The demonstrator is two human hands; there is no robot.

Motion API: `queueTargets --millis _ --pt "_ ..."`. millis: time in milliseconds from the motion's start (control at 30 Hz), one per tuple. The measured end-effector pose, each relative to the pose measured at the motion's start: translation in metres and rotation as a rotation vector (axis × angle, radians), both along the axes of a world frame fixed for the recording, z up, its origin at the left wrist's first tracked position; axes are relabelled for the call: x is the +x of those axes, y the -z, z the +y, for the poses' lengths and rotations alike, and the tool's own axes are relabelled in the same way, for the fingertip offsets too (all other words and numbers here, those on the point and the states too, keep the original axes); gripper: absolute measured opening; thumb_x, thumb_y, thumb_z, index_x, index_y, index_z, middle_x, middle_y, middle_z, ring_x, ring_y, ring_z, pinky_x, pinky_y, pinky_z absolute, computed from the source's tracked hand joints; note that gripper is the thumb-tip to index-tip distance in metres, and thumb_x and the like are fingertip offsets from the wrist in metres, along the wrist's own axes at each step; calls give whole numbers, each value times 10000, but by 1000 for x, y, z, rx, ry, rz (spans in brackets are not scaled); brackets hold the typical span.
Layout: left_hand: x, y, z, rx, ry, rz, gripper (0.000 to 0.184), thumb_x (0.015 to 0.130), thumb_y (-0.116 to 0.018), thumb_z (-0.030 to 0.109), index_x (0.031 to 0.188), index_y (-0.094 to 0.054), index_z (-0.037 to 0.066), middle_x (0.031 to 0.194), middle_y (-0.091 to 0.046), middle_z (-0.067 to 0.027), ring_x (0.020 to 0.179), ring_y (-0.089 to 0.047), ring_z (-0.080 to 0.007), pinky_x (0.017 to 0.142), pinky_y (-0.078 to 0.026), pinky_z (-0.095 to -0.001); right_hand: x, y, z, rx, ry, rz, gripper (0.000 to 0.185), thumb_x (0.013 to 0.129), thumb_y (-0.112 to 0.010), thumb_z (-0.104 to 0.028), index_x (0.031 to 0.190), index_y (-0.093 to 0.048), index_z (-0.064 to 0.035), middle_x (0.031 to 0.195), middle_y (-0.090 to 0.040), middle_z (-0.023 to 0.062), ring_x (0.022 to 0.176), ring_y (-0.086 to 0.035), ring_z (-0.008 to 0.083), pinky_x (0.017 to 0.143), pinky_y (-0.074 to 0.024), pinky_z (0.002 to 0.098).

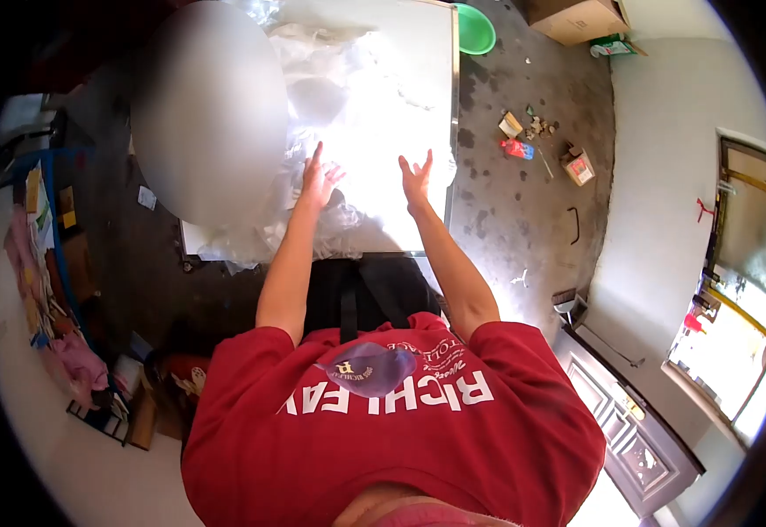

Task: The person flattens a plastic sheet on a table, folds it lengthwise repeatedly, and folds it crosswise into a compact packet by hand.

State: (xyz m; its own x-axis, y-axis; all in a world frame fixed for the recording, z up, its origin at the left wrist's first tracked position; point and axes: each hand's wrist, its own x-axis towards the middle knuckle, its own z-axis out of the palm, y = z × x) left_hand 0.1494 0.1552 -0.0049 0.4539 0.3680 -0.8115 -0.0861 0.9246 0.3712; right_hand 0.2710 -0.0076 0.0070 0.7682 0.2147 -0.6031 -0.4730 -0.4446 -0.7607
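My left hand [320, 178] is raised over the table, fingers apart, near crumpled clear plastic [334, 220]. To its right, over the brightly lit part of the white table [383, 198], my right hand [416, 180] also has its fingers spread. Neither hand shows anything in it. More clear plastic lies across the far part of the table, where glare hides much of the detail.
A grey blurred oval covers the left of the table. On the floor to the right are a green basin [475, 30], a cardboard box [576, 19], a small box [579, 167] and a red-and-blue packet [517, 148]. Shelving [60, 228] with piled items stands left.
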Motion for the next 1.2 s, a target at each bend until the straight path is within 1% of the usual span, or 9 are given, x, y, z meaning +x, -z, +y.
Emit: queueTargets --millis 67,233,300,467,533,767,867,1033,1200 --pt "-12 -14 -14 133 61 6 781 818 -600 388 1360 -144 58 1348 -288 -229 1225 -350 -319 947 -395 -442 -9 -1 -12 -103 4 -97 801 789 -631 -401 1385 -143 -180 1272 -412 206 1148 -448 313 934 -370 446" --pt "-89 -53 -50 363 21 71 289 892 -497 213 1060 -551 -15 1039 -600 -153 988 -578 -229 858 -451 -324 -51 57 -46 -184 -9 -27 389 826 -562 -260 1089 -421 -9 936 -566 146 807 -582 205 652 -485 328" --pt "-131 -33 -59 519 -43 255 308 888 -504 221 1074 -538 -23 1028 -602 -152 971 -583 -236 838 -451 -325 -73 39 -45 -162 -22 194 325 847 -532 -243 1033 -432 5 835 -576 116 718 -596 193 547 -511 288" --pt "-207 14 -78 962 -238 954 442 852 -558 287 1143 -492 -40 1093 -568 -170 999 -552 -287 856 -422 -362 -99 21 -41 -158 -118 575 391 888 -486 -279 1172 -348 -49 1067 -536 164 889 -585 263 712 -500 439" --pt "-216 16 -73 999 29 1225 585 805 -612 345 1212 -438 -38 1217 -482 -208 1116 -468 -332 924 -370 -397 -104 23 -37 -200 -168 594 415 894 -477 -290 1203 -323 -59 1120 -518 178 943 -575 283 754 -485 473" --pt "-198 62 -66 1058 380 658 706 720 -686 332 1241 -389 -41 1252 -414 -259 1187 -359 -391 980 -304 -411 -91 13 -27 41 -217 701 396 922 -414 -264 1217 -300 -25 1174 -487 219 1037 -538 320 828 -464 461" --pt "-164 50 -63 1369 493 687 678 683 -710 291 1203 -416 -31 1174 -454 -253 1100 -395 -406 951 -310 -437 -91 2 -23 55 -184 664 402 928 -398 -259 1231 -286 -21 1186 -479 225 1035 -539 326 837 -463 458" --pt "-128 45 -61 1337 452 559 596 669 -721 273 1118 -479 -35 1102 -498 -233 1028 -442 -388 914 -338 -434 -86 4 -28 111 -121 666 468 929 -394 -268 1301 -222 -41 1235 -433 235 1052 -520 348 850 -457 473" --pt "-89 19 -36 811 587 384 520 726 -693 293 1075 -526 -54 1060 -568 -227 976 -543 -303 842 -408 -364 -72 12 -18 180 112 739 545 902 -433 -363 1364 -211 -179 1335 -318 176 1133 -434 325 840 -422 530"
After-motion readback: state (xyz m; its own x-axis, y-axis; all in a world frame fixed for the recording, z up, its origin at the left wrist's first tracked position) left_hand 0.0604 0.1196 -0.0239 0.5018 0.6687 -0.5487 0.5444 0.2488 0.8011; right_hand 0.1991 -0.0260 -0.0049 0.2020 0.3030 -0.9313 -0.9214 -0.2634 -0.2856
